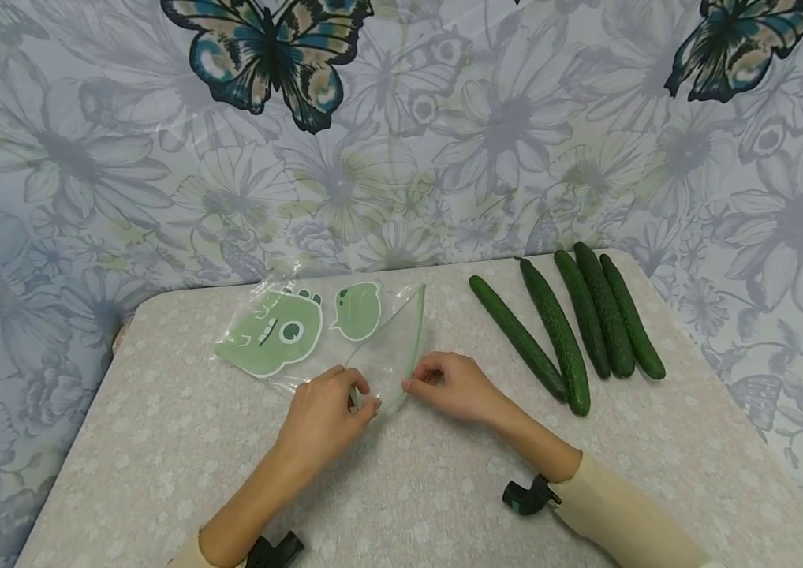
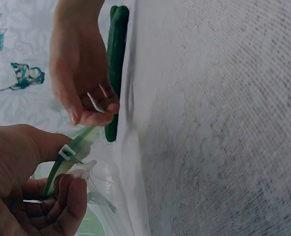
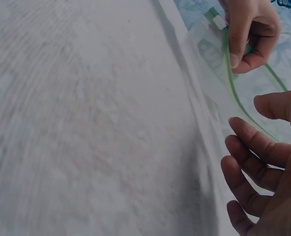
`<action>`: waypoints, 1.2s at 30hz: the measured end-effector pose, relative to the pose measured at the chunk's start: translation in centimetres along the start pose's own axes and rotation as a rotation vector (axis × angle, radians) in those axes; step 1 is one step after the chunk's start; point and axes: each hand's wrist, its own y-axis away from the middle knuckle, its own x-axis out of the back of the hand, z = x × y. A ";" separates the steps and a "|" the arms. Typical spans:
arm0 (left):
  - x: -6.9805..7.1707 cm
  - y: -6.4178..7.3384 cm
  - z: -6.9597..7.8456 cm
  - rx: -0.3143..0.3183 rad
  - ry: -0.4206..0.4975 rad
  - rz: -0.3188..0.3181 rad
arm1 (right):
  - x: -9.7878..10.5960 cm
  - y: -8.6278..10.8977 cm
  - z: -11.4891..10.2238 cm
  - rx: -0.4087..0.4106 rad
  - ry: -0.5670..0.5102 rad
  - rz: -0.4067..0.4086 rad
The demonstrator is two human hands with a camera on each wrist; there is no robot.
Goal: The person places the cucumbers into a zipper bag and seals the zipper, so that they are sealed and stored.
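Note:
A clear slider zip bag (image 1: 323, 335) with green cartoon prints lies on the table, its mouth edged by a green zip strip (image 1: 419, 331). My left hand (image 1: 330, 406) pinches the bag's edge at the near end. In the left wrist view a white slider (image 2: 66, 152) sits on the strip beside the left thumb. My right hand (image 1: 454, 386) is at the right side of the bag's mouth, thumb and fingers parted. The right wrist view shows the strip (image 3: 241, 105) just past these fingers, with nothing gripped; whether a fingertip touches the bag, I cannot tell.
Several dark green cucumbers (image 1: 543, 339) lie side by side to the right of the bag. A pale patterned cloth covers the table (image 1: 408, 489). Behind it hangs a floral curtain (image 1: 401, 158) with butterflies. Each wrist wears a black camera mount (image 1: 529, 495).

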 end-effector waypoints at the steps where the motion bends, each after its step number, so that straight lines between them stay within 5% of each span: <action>1: 0.0 -0.1 0.0 0.003 0.005 0.004 | 0.3 0.3 0.0 0.008 0.018 0.014; 9: 0.4 -0.5 -0.1 0.027 0.046 -0.007 | 4.8 3.1 0.8 0.107 0.154 0.153; 20: 0.4 -0.6 0.3 0.013 0.090 0.008 | 10.2 5.8 4.3 -0.032 0.326 0.283; 26: 0.4 -0.6 0.5 0.032 0.030 -0.014 | 11.3 6.9 6.1 -0.058 0.421 0.307; 36: 0.0 -1.0 0.5 0.049 0.066 -0.055 | 11.2 7.6 7.6 -0.098 0.550 0.325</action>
